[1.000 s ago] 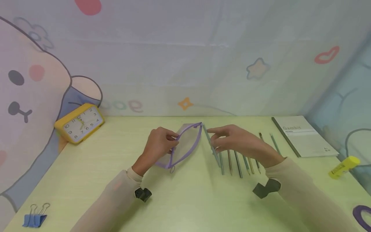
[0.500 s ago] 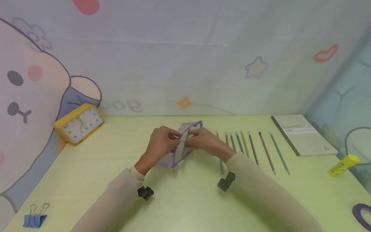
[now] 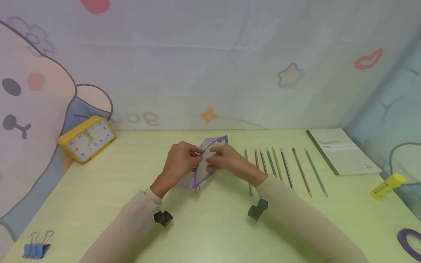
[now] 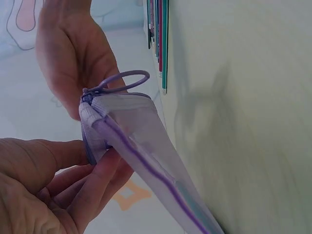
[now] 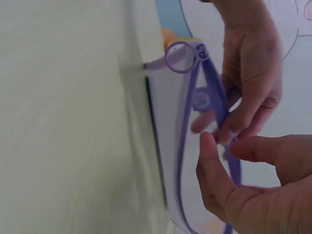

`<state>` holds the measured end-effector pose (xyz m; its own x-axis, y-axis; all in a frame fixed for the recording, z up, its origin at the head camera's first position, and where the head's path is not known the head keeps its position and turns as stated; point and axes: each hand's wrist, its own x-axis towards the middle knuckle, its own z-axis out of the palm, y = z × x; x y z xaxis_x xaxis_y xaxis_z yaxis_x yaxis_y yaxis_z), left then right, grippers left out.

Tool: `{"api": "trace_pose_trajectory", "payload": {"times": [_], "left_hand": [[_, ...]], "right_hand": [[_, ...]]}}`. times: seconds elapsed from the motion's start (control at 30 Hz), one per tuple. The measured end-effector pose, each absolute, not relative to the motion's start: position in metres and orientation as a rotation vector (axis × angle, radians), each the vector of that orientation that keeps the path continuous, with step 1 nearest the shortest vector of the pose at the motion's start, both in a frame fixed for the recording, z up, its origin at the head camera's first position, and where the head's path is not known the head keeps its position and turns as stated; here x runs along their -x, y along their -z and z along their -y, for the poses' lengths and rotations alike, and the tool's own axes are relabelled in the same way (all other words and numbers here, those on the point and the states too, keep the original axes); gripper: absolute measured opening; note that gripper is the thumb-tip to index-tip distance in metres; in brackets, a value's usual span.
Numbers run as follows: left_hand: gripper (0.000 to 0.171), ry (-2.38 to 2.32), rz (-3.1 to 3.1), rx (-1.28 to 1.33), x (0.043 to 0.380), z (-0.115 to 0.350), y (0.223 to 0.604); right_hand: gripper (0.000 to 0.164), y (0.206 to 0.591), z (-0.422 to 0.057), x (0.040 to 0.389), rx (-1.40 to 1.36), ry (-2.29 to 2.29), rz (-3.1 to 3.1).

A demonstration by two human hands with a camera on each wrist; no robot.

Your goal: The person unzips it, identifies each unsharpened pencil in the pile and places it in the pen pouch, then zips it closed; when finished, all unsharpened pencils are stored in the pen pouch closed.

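Note:
A translucent pencil pouch [image 3: 206,141] with purple zipper edging is spread at its mouth. My left hand [image 3: 181,157] pinches the near-left side of that mouth between thumb and fingers. At the opening is my right hand [image 3: 227,159], its loosely bent fingers holding nothing. In the right wrist view, thumb and fingertips stand apart beside the zipper edge. A teal pencil [image 4: 195,204] shows through the pouch wall in the left wrist view. From the zipper's end hangs a purple pull ring [image 5: 167,57]. Right of the pouch, several pencils [image 3: 287,168] lie in a row.
A yellow clock [image 3: 88,140] stands at the back left, with a blue binder clip [image 3: 35,251] at the front left. At the right are a notebook [image 3: 343,151], a yellow glue stick [image 3: 388,187] and a purple ring-shaped roll [image 3: 402,241].
My right hand has moved left from beside the pencil row to the pouch mouth, put the teal pencil in and let it go. The left hand keeps its pinch on the pouch.

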<state>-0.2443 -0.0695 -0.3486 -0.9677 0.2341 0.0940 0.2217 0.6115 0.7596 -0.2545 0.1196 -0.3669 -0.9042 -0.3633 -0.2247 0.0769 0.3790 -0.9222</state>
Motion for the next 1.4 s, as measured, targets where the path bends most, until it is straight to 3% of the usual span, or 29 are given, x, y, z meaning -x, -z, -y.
{"api": "trace_pose_trajectory", "payload": {"times": [0.17,0.33,0.53,0.63,0.97,1.17,1.4], "left_hand": [[0.025,-1.355,-2.797,-0.405,0.245,0.074,0.347],[0.025,-1.332,-2.817,-0.422,0.246,0.076,0.346],[0.025,-1.313,-2.832,-0.418,0.247,0.081,0.346],[0.025,-1.31,-2.828,-0.418,0.247,0.082,0.345],[0.025,-1.285,-2.842,-0.451,0.247,0.082,0.348],[0.025,-1.266,-2.862,-0.493,0.247,0.081,0.349],[0.025,-1.241,-2.883,-0.513,0.249,0.082,0.349]], "right_hand": [[0.052,0.348,-0.148,0.241,0.431,1.355,-2.406],[0.049,0.331,-0.194,0.238,0.553,1.025,-2.475],[0.05,0.333,-0.238,0.235,0.483,0.689,-2.737],[0.041,0.343,-0.251,0.234,0.422,0.536,-2.872],[0.021,0.375,-0.263,0.235,0.346,0.337,-3.01],[0.02,0.379,-0.263,0.235,0.309,0.222,-3.014],[0.007,0.378,-0.263,0.239,0.289,0.243,-2.884]]}}
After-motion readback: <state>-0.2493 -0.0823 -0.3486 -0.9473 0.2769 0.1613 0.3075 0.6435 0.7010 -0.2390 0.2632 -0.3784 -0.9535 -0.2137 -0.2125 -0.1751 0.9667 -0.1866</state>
